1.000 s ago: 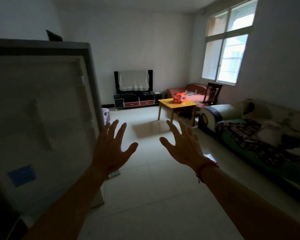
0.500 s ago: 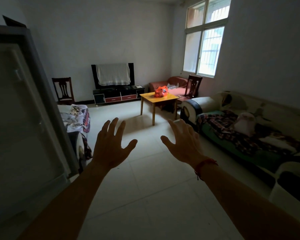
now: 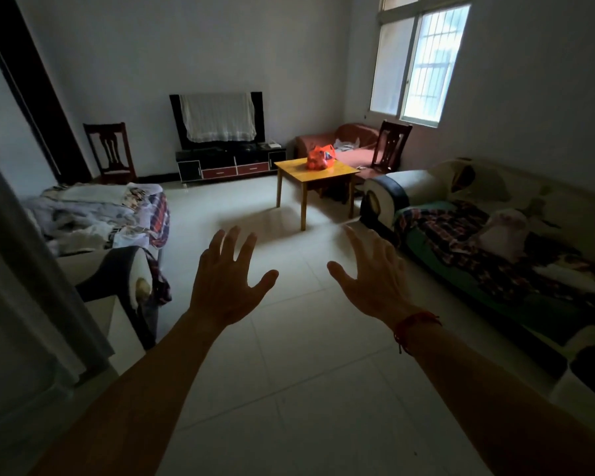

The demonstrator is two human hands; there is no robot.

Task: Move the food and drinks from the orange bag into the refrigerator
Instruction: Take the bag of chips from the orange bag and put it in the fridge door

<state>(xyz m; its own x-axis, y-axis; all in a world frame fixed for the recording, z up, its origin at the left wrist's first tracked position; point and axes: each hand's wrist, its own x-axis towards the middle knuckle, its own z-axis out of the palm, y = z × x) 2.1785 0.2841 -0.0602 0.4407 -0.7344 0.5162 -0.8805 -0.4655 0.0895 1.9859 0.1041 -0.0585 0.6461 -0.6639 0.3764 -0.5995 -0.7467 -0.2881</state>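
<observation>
Now two hands are raised near: left hand and right hand, fingers spread, nothing held. One orange bag is seen far on one yellow table.

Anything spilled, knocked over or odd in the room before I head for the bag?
Nothing spilled or toppled. The bag sits on the table. A cloth drapes the TV, and rumpled covers are heaped on the left sofa: untidy, but off the path. Left hand and right hand are empty.
</observation>
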